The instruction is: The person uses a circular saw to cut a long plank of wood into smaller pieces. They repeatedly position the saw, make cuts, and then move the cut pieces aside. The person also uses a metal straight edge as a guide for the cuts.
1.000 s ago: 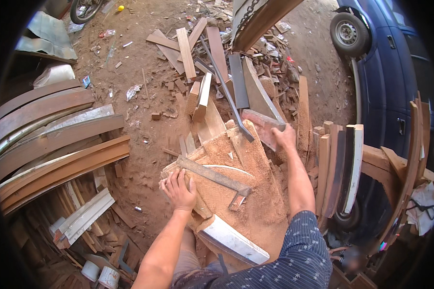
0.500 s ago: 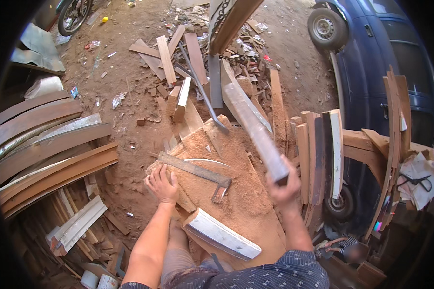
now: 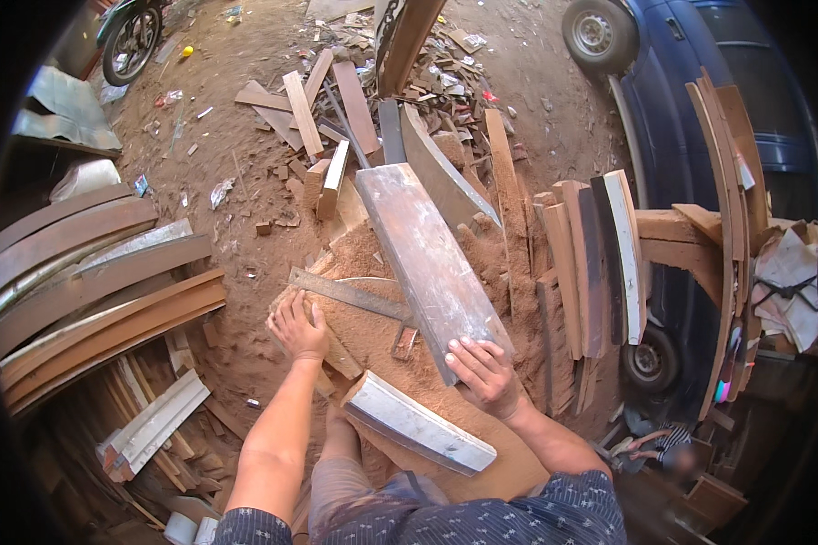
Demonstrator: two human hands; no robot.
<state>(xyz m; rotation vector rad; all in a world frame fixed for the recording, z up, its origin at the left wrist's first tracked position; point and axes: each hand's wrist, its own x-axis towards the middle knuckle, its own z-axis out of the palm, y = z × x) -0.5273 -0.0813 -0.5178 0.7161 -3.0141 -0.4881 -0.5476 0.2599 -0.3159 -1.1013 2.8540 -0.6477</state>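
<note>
My right hand (image 3: 486, 377) grips the near end of a brown wooden plank (image 3: 432, 259) with whitish smears on its broad face. The plank slants away to the upper left above a sawdust-covered work surface (image 3: 509, 445). My left hand (image 3: 297, 331) rests open, fingers spread, at the left edge of that surface, close to the end of a carpenter's square (image 3: 350, 295). Part of the square's blade is hidden under the plank, while its short handle shows beside it. Nearer my body lies a short, slightly curved wood block (image 3: 423, 422) with a white face.
Curved boards (image 3: 100, 282) are stacked at the left. Upright wood pieces (image 3: 591, 272) line the right side, before a blue vehicle (image 3: 691, 118). Offcuts (image 3: 445, 82) litter the ground ahead, near a post (image 3: 409, 45). Another person (image 3: 663, 445) is at lower right.
My right hand has moved left with the plank and turned it, so its broad face now shows and it covers part of the square. My left hand has hardly moved.
</note>
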